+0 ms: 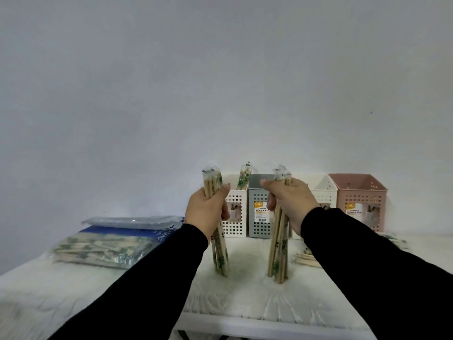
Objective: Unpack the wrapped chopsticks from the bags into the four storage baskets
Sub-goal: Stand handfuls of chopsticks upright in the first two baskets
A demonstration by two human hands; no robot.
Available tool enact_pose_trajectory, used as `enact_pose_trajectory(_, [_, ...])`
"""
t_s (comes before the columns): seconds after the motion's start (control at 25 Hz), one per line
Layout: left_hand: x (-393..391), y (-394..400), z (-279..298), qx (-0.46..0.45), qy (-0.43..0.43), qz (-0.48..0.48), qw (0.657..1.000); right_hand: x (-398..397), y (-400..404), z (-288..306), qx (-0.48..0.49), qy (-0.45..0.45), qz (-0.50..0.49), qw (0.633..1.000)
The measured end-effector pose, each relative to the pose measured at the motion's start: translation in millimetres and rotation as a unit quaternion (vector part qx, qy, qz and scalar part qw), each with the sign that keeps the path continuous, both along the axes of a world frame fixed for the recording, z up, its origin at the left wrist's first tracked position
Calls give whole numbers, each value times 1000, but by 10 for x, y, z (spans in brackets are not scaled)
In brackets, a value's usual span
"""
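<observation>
We see both arms in black sleeves reaching forward over the desk (pixel 245 303), which wears a pale textured cover. The left hand (pixel 208 208) is raised with its back toward us, thumb up near the top, its grip curled round a bundle of wrapped chopsticks (pixel 220 251) held about a third of the way down. That left bundle stands nearly upright, tilted slightly, with its lower ends down at the desk cover. The right hand (pixel 289 202) mirrors it, fingers wrapped round a second bundle (pixel 279 253) near its upper part, the index finger stretched leftward; this bundle is also upright, its sticks fanning a little toward the bottom, where they meet the cover. The two bundles are near each other, apart.

Behind the hands, four baskets stand in a row against the wall: a white basket (pixel 236 217) with a few wrapped chopsticks (pixel 244 176) leaning inside, a grey basket (pixel 259 212) just beside it, another white one (pixel 323 190) mostly hidden by the right hand, and a pink basket (pixel 360 200) at the right end.

On the left lie the bags (pixel 105 249) of chopsticks, stacked flat. Loose chopsticks (pixel 306 260) lie on the desk under the right forearm.
</observation>
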State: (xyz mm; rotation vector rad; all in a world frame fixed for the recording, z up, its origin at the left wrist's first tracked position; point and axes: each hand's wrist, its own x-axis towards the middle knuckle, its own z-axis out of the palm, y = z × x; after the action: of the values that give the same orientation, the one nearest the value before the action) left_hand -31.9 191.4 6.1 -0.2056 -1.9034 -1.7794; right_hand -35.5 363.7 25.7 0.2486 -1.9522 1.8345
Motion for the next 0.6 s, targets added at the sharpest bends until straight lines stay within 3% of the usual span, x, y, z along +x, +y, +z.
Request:
enact_pose_trajectory(0.12, [26,-220,64,-91,-76,7,993,101,91,154,148,-60,-7,987])
enact_pose_trajectory(0.2, [52,-395,180,-177,-137,15,975,199,163,318,271,-114,-18,956])
enact_pose_trajectory(0.28, [81,-499,245,-234,-177,-3,956,251,199,408,317,-173,6,932])
enact_pose_trajectory(0.4, [94,-566,302,-259,-168,-8,951,203,231,471,251,-191,25,949])
enact_pose_trajectory(0.6, [-133,-750,751,-198,-57,53,977,-229,307,682,-8,-70,66,995])
